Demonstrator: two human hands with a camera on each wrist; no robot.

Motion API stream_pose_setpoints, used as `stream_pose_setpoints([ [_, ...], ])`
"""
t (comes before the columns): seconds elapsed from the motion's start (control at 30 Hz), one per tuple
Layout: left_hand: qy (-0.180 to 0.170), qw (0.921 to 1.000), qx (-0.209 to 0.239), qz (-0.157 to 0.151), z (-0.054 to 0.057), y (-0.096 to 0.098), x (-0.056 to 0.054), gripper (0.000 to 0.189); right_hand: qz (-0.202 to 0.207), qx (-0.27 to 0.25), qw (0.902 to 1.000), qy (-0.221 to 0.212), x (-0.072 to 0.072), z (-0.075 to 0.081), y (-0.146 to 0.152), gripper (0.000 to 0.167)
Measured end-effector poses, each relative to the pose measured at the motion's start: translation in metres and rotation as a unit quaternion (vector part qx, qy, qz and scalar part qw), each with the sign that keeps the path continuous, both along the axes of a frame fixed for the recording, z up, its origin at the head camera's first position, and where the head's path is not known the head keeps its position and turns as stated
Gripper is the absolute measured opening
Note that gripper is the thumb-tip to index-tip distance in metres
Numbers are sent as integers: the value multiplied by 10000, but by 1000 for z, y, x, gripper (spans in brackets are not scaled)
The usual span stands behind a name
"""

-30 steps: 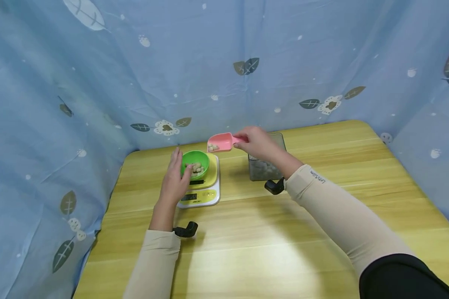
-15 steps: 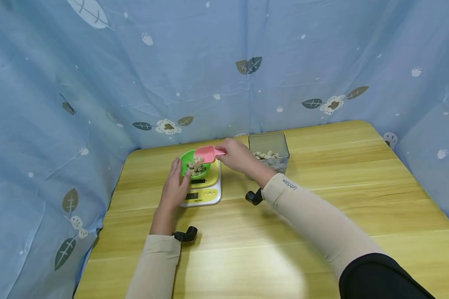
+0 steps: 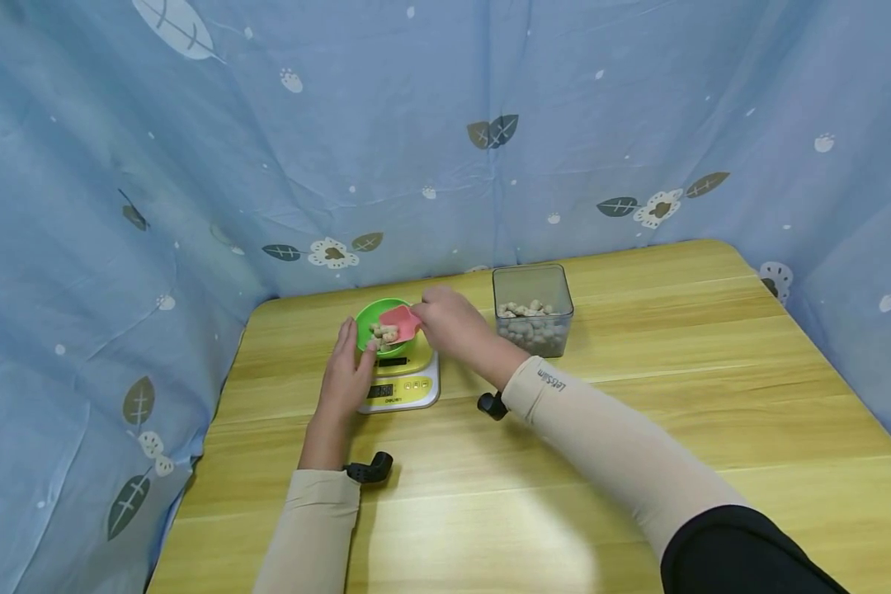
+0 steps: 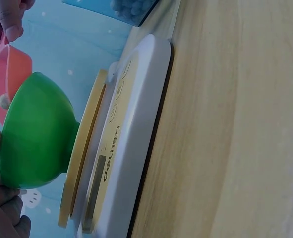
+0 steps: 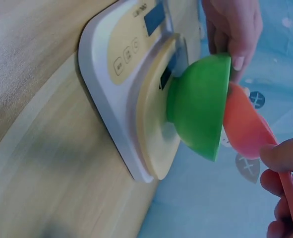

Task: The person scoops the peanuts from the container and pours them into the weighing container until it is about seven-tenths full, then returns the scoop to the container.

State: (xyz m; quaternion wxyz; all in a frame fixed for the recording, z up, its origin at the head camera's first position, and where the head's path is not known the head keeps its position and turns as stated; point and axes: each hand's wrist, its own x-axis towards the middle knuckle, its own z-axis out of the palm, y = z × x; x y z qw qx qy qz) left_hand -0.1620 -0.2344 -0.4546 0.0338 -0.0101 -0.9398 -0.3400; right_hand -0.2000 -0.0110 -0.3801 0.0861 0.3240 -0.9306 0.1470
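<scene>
The left hand (image 3: 346,375) steadies a green bowl (image 4: 42,134), its thumb at the near rim and its fingers along the left side. The bowl stands on the yellow plate of a white and yellow kitchen scale (image 5: 121,64). Small beige nut-like pieces (image 3: 384,332) show inside the bowl. The right hand (image 3: 456,326) pinches the handle of a pink scoop (image 3: 403,320). The scoop is tilted over the bowl's right rim, with pieces at its mouth; one pale piece (image 4: 4,101) shows in it in the left wrist view.
A clear grey square box (image 3: 533,289) holding many more beige pieces stands at the back, right of the scale. The wooden table (image 3: 460,511) meets a blue patterned curtain (image 3: 431,124) behind. Black camera mounts (image 3: 371,468) sit at both wrists.
The right hand has moved left from beside the box, bringing the scoop over the bowl and tipping it. More pieces lie in the bowl. The left hand has stayed at the bowl.
</scene>
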Motion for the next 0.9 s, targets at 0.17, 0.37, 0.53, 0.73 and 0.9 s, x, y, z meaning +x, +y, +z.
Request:
stream_pose_setpoints([
  [0.17,60,10000,9,27,0,1,0,69,200,392,9970,639,7,1,-1,30],
  [0.37,39,10000,62,54,1,0,1,70,350,500,9924,1072,10,2,0,33],
  [0.53,23,9999,102,5,1,1,1,69,357,296,9928,1106,10,2,4,33],
  [0.73,-62,9999,86,22,1,1,1,70,274,138,9915,1268,7,4,13,32],
  [0.9,-104,9999,103,12,2,1,2,70,231,-116,9921,1227,5,10,28,27],
])
